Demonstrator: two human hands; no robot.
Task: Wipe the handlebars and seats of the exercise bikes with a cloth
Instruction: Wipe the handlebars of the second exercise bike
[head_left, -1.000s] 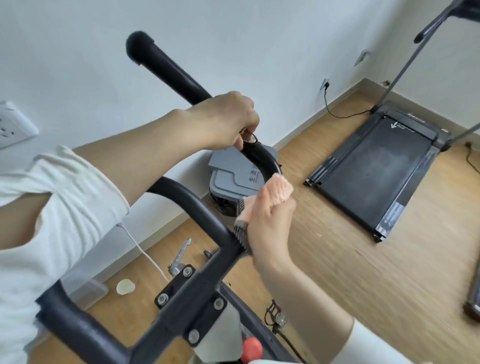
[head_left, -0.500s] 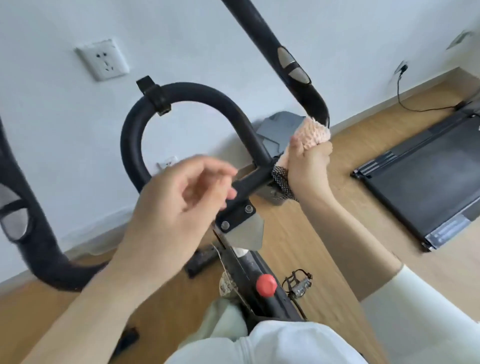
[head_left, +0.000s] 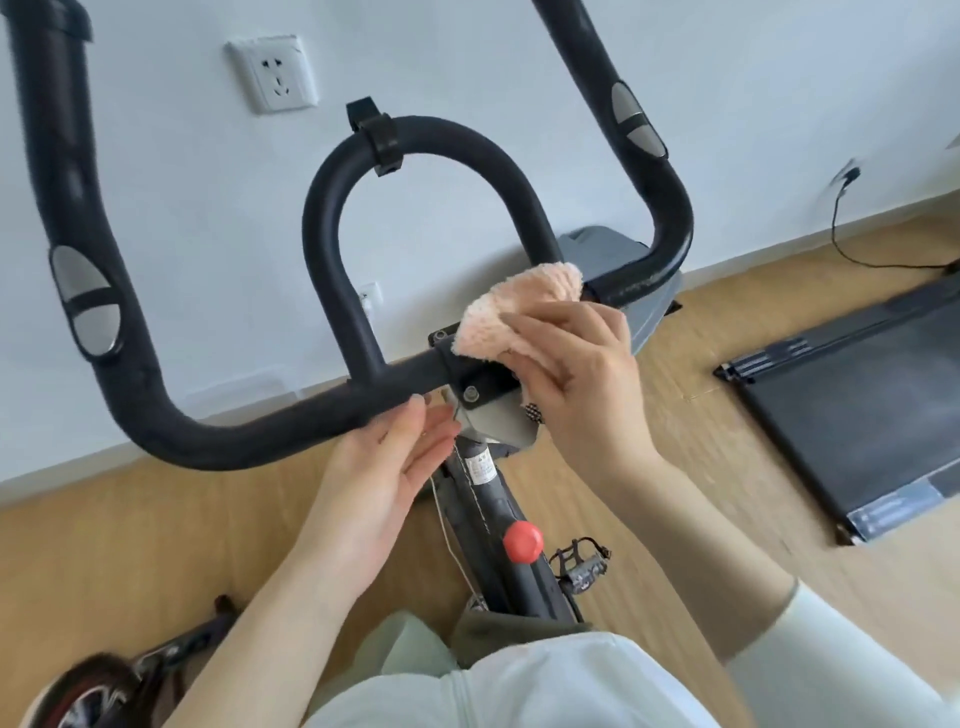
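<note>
Head view over an exercise bike's black handlebars (head_left: 249, 431). The right hand (head_left: 576, 374) holds a bunched pink cloth (head_left: 514, 312) on the centre clamp (head_left: 467, 374), fingers (head_left: 540, 338) curled over it. 1 sec ago it rubbed the right bend. The left hand (head_left: 384, 478), which gripped the upper bar then, is now empty w/ fingers straight and together, just beside the crossbar. Right side looks done — centre, left side & seat likely remain.
</note>
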